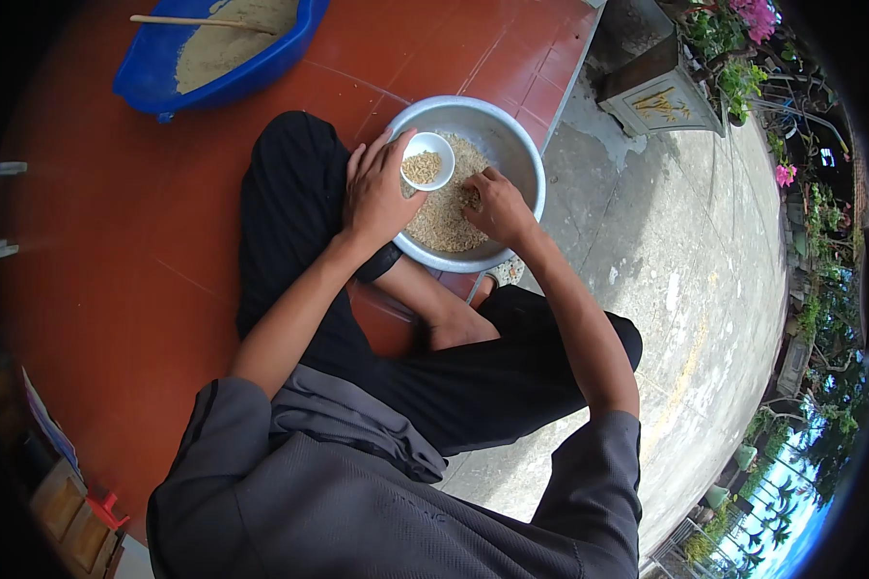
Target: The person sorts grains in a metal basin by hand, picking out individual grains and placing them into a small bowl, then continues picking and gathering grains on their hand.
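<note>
A wide metal basin (pixel 526 154) stands on the tiles in front of my crossed legs, with a layer of pale grain (pixel 442 220) inside. My left hand (pixel 380 193) is wrapped round a small white bowl (pixel 441 145) over the basin's left side. Some grain (pixel 420 168) lies in that bowl. On the right, my right hand (pixel 500 206) reaches into the basin, its curled fingers down at the grain. Whatever is between those fingertips is too small to make out.
A blue tub (pixel 294 53) holding a sandy, powdery material and a wooden stick (pixel 198 21) stands at the upper left on red tiles (pixel 116 261). To the right lies a concrete yard (pixel 695 289). A stone planter (pixel 666 96) with pink flowers is at the upper right.
</note>
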A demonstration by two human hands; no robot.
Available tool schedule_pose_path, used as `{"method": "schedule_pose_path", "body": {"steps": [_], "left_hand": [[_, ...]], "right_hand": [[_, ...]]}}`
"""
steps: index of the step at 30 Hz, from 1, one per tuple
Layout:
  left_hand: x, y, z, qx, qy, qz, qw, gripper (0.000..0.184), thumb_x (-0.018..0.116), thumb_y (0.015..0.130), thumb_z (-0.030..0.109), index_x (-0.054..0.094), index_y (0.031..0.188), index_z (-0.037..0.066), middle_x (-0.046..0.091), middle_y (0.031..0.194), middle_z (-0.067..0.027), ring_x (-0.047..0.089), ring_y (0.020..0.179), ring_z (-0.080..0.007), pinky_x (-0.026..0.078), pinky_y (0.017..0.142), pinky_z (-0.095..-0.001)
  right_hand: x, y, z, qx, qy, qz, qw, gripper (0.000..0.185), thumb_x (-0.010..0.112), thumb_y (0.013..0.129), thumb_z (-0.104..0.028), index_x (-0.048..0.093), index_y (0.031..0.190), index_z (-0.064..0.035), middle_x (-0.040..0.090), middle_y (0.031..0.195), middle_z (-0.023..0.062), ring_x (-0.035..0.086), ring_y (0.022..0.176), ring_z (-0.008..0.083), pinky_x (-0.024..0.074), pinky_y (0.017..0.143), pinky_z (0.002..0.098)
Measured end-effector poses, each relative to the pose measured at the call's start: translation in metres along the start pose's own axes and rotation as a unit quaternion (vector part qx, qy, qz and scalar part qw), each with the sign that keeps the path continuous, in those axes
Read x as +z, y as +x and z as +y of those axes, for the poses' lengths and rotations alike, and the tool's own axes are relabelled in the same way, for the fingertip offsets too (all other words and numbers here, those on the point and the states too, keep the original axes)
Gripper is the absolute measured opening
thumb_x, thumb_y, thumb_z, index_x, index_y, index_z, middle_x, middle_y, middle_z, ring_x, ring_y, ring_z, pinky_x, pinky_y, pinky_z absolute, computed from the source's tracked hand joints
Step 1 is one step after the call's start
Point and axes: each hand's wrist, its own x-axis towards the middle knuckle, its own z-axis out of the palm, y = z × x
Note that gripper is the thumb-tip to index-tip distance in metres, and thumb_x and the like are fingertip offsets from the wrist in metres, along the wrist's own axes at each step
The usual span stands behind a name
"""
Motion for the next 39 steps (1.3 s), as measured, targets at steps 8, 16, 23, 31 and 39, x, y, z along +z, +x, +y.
{"method": "schedule_pose_path", "body": {"steps": [8, 16, 23, 31, 39], "left_hand": [[0.001, 0.0, 0.001, 0.002, -0.009, -0.002, 1.0, 0.091, 0.091, 0.081, 0.019, 0.049, 0.162, 0.015, 0.059, 0.157, -0.0187, 0.051, 0.151, -0.0358, 0.034, 0.127, -0.0566], [0.002, 0.0, 0.001, 0.003, -0.002, -0.003, 1.0, 0.092, 0.092, 0.08, 0.02, 0.049, 0.161, 0.015, 0.059, 0.156, -0.0183, 0.051, 0.151, -0.036, 0.036, 0.125, -0.0567], [0.003, 0.0, 0.0, 0.006, -0.007, -0.007, 1.0, 0.092, 0.092, 0.08, 0.019, 0.049, 0.162, 0.015, 0.06, 0.156, -0.0181, 0.051, 0.151, -0.0357, 0.035, 0.125, -0.0556], [-0.001, 0.0, 0.0, 0.013, -0.01, -0.017, 1.0, 0.093, 0.093, 0.08, 0.019, 0.048, 0.162, 0.014, 0.06, 0.154, -0.0189, 0.05, 0.152, -0.0353, 0.035, 0.125, -0.0548], [0.001, 0.0, 0.0, 0.009, -0.008, -0.009, 1.0, 0.091, 0.092, 0.081, 0.019, 0.05, 0.161, 0.014, 0.06, 0.155, -0.0183, 0.051, 0.152, -0.0352, 0.035, 0.125, -0.0543]], "right_hand": [[-0.005, 0.002, -0.005, 0.002, 0.016, -0.007, 1.0, 0.027, 0.075, 0.08, -0.008, 0.074, 0.106, 0.0029, 0.071, 0.109, 0.0244, 0.072, 0.105, 0.045, 0.0578, 0.097, 0.051], [-0.001, 0.004, -0.002, 0.008, 0.012, -0.004, 1.0, 0.017, 0.071, 0.081, -0.003, 0.076, 0.097, 0.0006, 0.073, 0.098, 0.0232, 0.072, 0.096, 0.0446, 0.0584, 0.091, 0.0516], [-0.036, 0.029, -0.017, 0.004, 0.059, 0.068, 0.996, 0.011, 0.077, 0.08, -0.001, 0.078, 0.091, 0.0017, 0.076, 0.091, 0.0214, 0.076, 0.085, 0.0394, 0.0601, 0.08, 0.0462], [-0.09, 0.031, -0.092, -0.025, 0.211, 0.119, 0.97, 0.023, 0.079, 0.093, -0.002, 0.077, 0.115, 0.0053, 0.079, 0.11, 0.0182, 0.081, 0.1, 0.0275, 0.0659, 0.091, 0.0353], [-0.074, 0.004, -0.038, -0.007, 0.078, -0.025, 0.997, 0.024, 0.082, 0.087, -0.006, 0.075, 0.108, 0.0055, 0.076, 0.105, 0.0213, 0.077, 0.1, 0.0378, 0.0636, 0.086, 0.046]]}}
